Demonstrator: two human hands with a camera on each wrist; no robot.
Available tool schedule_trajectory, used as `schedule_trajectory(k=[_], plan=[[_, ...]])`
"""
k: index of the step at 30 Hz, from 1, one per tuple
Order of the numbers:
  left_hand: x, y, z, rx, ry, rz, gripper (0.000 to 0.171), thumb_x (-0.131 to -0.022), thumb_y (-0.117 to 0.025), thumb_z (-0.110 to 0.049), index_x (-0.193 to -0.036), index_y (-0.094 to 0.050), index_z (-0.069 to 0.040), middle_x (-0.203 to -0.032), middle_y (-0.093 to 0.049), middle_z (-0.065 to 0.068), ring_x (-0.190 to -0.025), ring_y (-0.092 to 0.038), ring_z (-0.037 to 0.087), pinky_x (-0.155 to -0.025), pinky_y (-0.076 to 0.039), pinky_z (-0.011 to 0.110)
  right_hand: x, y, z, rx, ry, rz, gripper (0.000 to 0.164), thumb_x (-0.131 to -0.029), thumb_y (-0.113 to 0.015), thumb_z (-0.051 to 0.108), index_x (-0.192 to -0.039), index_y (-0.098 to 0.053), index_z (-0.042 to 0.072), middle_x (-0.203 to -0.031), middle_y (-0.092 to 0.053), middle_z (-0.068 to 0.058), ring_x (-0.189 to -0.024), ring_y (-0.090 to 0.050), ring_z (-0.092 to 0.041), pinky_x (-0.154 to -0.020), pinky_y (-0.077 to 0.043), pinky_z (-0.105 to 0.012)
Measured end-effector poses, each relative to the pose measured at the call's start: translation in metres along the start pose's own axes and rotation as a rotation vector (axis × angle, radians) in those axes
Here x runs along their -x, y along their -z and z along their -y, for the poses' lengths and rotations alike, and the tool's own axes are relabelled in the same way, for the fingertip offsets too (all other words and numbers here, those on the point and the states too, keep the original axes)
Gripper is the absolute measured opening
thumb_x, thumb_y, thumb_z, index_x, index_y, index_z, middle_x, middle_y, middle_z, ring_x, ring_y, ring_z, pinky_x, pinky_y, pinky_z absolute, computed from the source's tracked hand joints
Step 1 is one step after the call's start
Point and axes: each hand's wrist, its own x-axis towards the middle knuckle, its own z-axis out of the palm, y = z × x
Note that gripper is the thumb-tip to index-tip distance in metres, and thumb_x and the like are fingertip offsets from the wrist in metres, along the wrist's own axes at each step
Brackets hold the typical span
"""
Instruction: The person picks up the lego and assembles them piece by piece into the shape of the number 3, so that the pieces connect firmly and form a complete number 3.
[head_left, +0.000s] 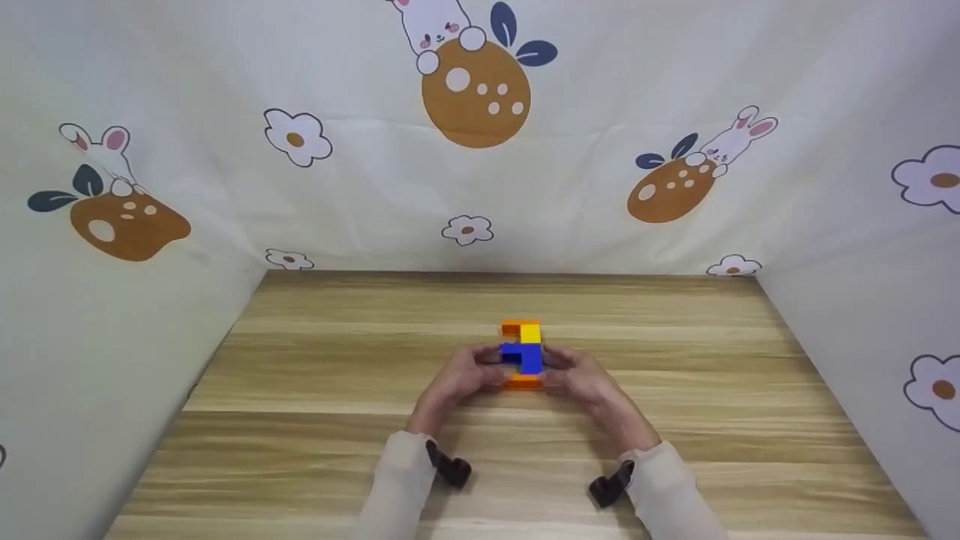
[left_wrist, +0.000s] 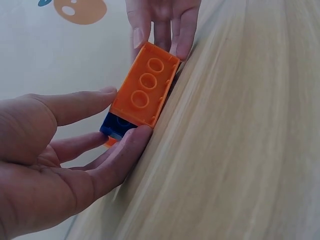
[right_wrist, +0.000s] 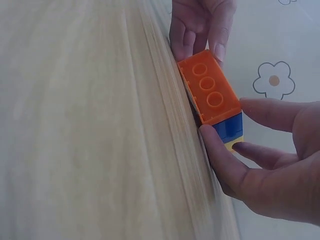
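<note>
A small assembly of toy building bricks lies on its side at the middle of the table, between both hands. In the head view, its near end is an orange brick (head_left: 523, 383), followed by blue bricks (head_left: 531, 358), a yellow brick (head_left: 530, 334) and another orange brick at the far end. My left hand (head_left: 459, 379) holds its left side with thumb and fingertips. From the opposite side my right hand (head_left: 583, 379) grips it likewise. The wrist views show the hollow underside of the near orange brick (left_wrist: 145, 85), with three round tubes, facing me.
The wood-grain table (head_left: 315, 435) stretches around the hands. A pale curtain (head_left: 360, 195) printed with rabbits, fruit and flowers encloses it at the back and sides. Black straps with small devices (head_left: 454, 469) sit at both wrists, over light sleeves (head_left: 397, 487).
</note>
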Motion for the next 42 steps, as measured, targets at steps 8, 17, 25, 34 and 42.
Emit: schedule_trajectory(k=[8, 17, 25, 34, 42], plan=[[-0.0004, -0.0012, 0.0012, 0.039, -0.030, 0.011, 0.060, -0.089, -0.066, 0.006, -0.145, -0.045, 0.006, -0.139, -0.056, 0.027, -0.096, -0.067, 0.020, -0.085, -0.060, 0.039, -0.0007, 0.0005, -0.0001, 0.015, 0.025, 0.023, 0.066, -0.089, -0.062, -0.007, -0.149, -0.035, -0.010, -0.149, -0.044, -0.033, -0.110, -0.065, -0.022, -0.093, -0.057, -0.039], [-0.0018, 0.0021, -0.0005, 0.036, -0.002, -0.006, 0.057, -0.091, -0.066, 0.003, -0.145, -0.048, 0.002, -0.141, -0.055, 0.024, -0.096, -0.068, 0.022, -0.082, -0.061, 0.037, -0.0027, 0.0011, -0.0007, 0.005, 0.035, 0.028, 0.064, -0.090, -0.061, -0.007, -0.149, -0.036, -0.010, -0.149, -0.044, -0.033, -0.109, -0.066, -0.020, -0.095, -0.057, -0.039], [-0.0015, 0.0013, -0.0018, 0.069, -0.001, 0.017, 0.057, -0.092, -0.067, 0.001, -0.145, -0.047, 0.004, -0.136, -0.057, 0.026, -0.093, -0.069, 0.020, -0.080, -0.062, 0.038, -0.0029, 0.0032, -0.0014, -0.001, 0.034, 0.038, 0.065, -0.090, -0.061, -0.008, -0.150, -0.034, -0.010, -0.149, -0.042, -0.034, -0.110, -0.065, -0.021, -0.095, -0.057, -0.040], [0.0005, -0.0008, -0.0038, 0.070, 0.019, 0.009, 0.057, -0.090, -0.067, 0.005, -0.144, -0.047, 0.006, -0.135, -0.058, 0.028, -0.098, -0.069, 0.024, -0.083, -0.061, 0.038, -0.0030, 0.0034, -0.0016, 0.023, 0.032, 0.030, 0.065, -0.090, -0.062, -0.007, -0.149, -0.036, -0.010, -0.150, -0.043, -0.033, -0.116, -0.064, -0.025, -0.098, -0.055, -0.040], [0.0017, -0.0002, -0.0059, 0.035, 0.045, -0.002, 0.058, -0.089, -0.067, 0.007, -0.143, -0.049, 0.004, -0.134, -0.059, 0.026, -0.099, -0.069, 0.024, -0.084, -0.061, 0.036, -0.0027, 0.0025, -0.0023, 0.004, 0.036, 0.019, 0.064, -0.089, -0.063, -0.007, -0.148, -0.038, -0.010, -0.148, -0.045, -0.033, -0.111, -0.065, -0.022, -0.095, -0.057, -0.037]])
